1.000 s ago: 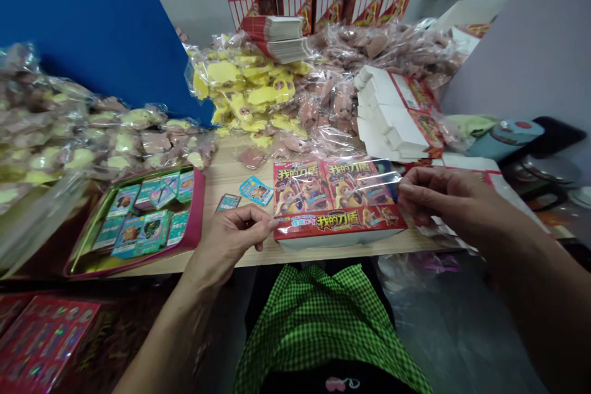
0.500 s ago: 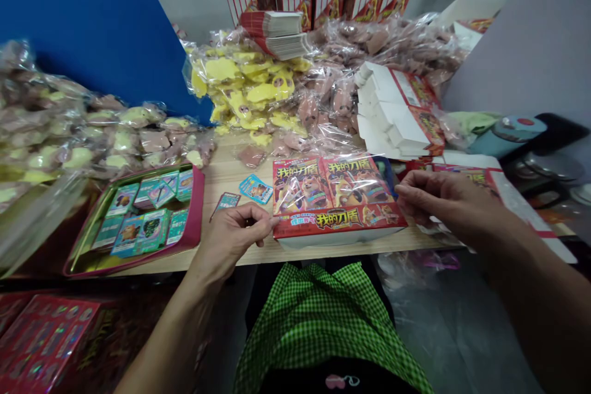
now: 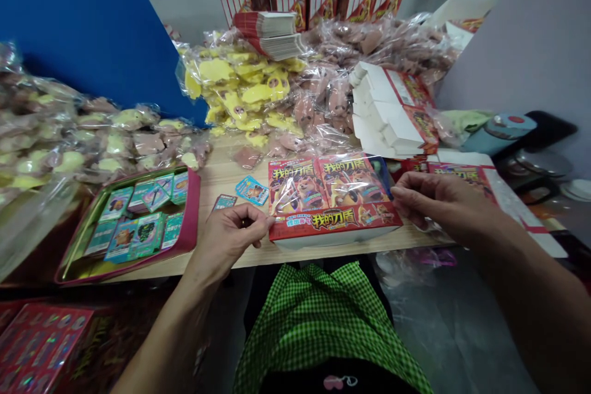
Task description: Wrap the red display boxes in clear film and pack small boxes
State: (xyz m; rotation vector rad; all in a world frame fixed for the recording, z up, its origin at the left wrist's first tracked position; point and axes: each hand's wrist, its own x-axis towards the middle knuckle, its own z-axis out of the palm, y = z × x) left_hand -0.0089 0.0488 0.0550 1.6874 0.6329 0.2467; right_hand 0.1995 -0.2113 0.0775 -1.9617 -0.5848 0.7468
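The red card box [image 3: 335,228] lies on the wooden table [image 3: 221,178] at 12 o'clock from the person's body, with clear plastic film [image 3: 295,188] over its top. A pink tray [image 3: 191,209] of cards stands at 9 o'clock from the box. A small blue card [image 3: 252,191] lies at 10 o'clock from it. The left hand [image 3: 231,237] is at the box's left edge, with fingers [image 3: 258,226] held together near the red side; it is hard to say if they touch it. The right hand [image 3: 438,203] is at 3 o'clock, its fingers [image 3: 406,194] together at the film's edge, but one cannot tell if they clamp it.

Observed on myself: I wore a bright green checked apron [image 3: 314,326] over black clothing [image 3: 286,383]. The black carried a small pink-and-white print, cherry-shaped as far as I could tell [image 3: 340,382]. My left hand [image 3: 229,235] and right hand [image 3: 443,203] were bare.
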